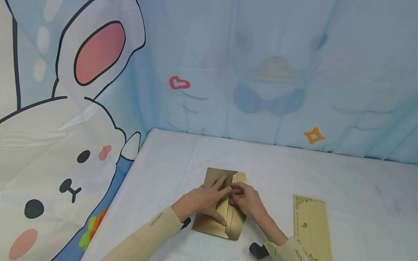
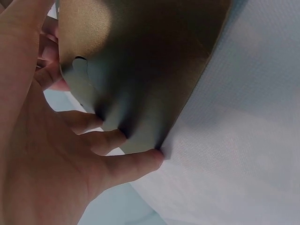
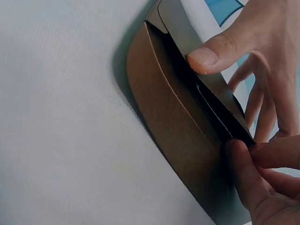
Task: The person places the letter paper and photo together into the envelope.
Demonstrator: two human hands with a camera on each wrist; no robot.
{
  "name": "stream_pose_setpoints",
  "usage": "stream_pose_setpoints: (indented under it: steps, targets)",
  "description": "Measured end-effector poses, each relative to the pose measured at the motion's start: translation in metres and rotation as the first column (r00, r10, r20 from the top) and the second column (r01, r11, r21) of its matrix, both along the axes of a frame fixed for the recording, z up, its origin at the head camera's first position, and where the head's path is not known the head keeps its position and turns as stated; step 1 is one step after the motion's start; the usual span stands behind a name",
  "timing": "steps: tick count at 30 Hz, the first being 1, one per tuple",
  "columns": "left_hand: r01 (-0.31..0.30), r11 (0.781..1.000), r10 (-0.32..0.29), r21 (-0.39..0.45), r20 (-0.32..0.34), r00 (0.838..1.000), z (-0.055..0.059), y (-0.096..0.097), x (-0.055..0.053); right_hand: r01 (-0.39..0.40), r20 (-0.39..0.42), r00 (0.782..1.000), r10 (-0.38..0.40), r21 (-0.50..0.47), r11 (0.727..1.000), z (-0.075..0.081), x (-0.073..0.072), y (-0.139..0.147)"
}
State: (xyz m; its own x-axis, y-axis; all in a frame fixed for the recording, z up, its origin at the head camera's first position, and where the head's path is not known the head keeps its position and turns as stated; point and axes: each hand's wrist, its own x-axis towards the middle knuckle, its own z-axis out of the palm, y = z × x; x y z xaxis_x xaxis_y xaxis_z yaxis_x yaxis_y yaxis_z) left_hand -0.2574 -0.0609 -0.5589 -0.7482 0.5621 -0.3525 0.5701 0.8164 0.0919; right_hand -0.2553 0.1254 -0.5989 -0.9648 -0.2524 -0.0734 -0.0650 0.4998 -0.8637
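Note:
A gold-brown paper envelope [image 1: 208, 226] lies on the table, its flap [image 3: 164, 117] folded out toward the right. My left hand [image 1: 207, 199] rests across the envelope's body with fingers spread and thumb near the opening edge. In the left wrist view, the fingertips [image 2: 152, 159] press at the envelope's far edge. My right hand [image 1: 248, 201] pinches the lip of the envelope's mouth between thumb and finger. The right wrist view shows a dark gap at the mouth, with the left thumb [image 3: 206, 58] on the paper beside it.
To the right of the envelope lies a pale gold card [image 1: 310, 222] with a decorated border, partly behind the right forearm. A white cloth covers the table [image 1: 381, 228]. Behind stands a light blue printed curtain [image 1: 211, 117], with a cartoon rabbit [image 1: 70, 137] at left.

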Motion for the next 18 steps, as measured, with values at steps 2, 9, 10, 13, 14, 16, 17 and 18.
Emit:
stream_pose_setpoints:
  steps: [2,9,10,13,14,16,17,18]
  targets:
    - [0.002,1.000,-0.002,-0.004,-0.001,1.000,0.0003,0.0003,0.0001,-0.003,-0.006,1.000,0.002,-0.004,1.000,0.0013,0.0016,0.0004]
    - [-0.009,1.000,0.009,-0.006,0.016,1.000,0.0007,0.0011,-0.0002,-0.015,-0.030,0.999,0.015,0.004,1.000,0.0042,0.0056,0.0016]
    - [-0.008,1.000,0.008,-0.004,0.017,1.000,0.0007,0.0012,0.0000,-0.016,-0.028,0.999,0.017,0.003,1.000,0.0045,0.0060,0.0020]
    - [-0.010,1.000,0.009,0.007,0.021,1.000,0.0006,0.0014,0.0003,-0.009,-0.010,1.000,0.009,0.000,1.000,0.0047,0.0064,0.0036]
    - [-0.010,1.000,0.009,0.012,0.020,1.000,0.0002,0.0014,0.0002,-0.005,-0.002,1.000,0.005,-0.007,1.000,0.0051,0.0068,0.0043]
    - [-0.008,1.000,0.007,0.019,0.017,1.000,-0.0005,0.0015,-0.0003,-0.005,0.010,1.000,0.006,-0.023,1.000,0.0055,0.0076,0.0065]
    - [-0.009,1.000,0.008,0.025,0.019,1.000,-0.0009,0.0015,-0.0007,-0.003,0.017,1.000,0.003,-0.030,1.000,0.0061,0.0082,0.0073]
    - [-0.007,1.000,0.007,0.028,0.016,1.000,-0.0011,0.0016,-0.0011,-0.004,0.021,1.000,0.005,-0.039,0.999,0.0066,0.0088,0.0084]
